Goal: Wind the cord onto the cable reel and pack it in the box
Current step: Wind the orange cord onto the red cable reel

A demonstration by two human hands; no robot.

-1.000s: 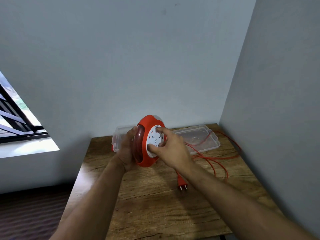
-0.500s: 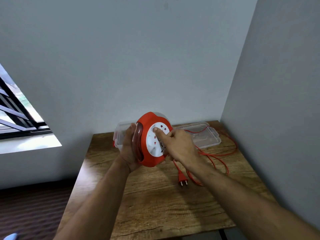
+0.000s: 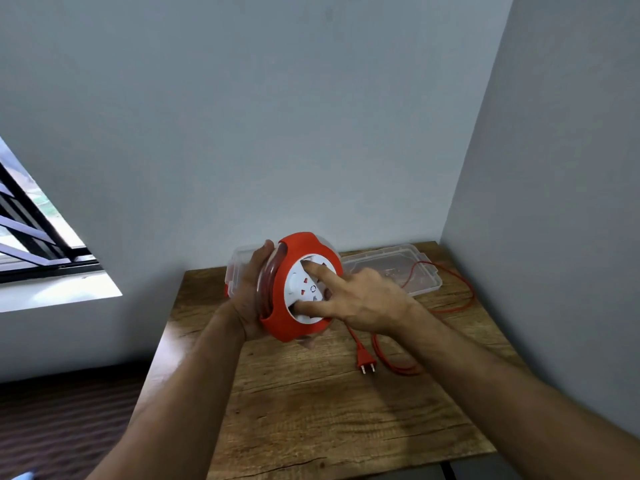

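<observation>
Orange cable reel gripped in left hand, right hand fingertips now lower on white dial, mid-wind, less cord loose on table.

Two bare forearms reached in from the bottom edge, with no sleeve, watch, ring or glove on any part that showed. The left hand showed mostly its back and the outer edge of the palm, the wrist creased where it bent. The right hand showed its back, with knuckles and tendons standing out as ridges. Fingernails were too small to make out. Fine hair showed faintly along both forearms.
</observation>
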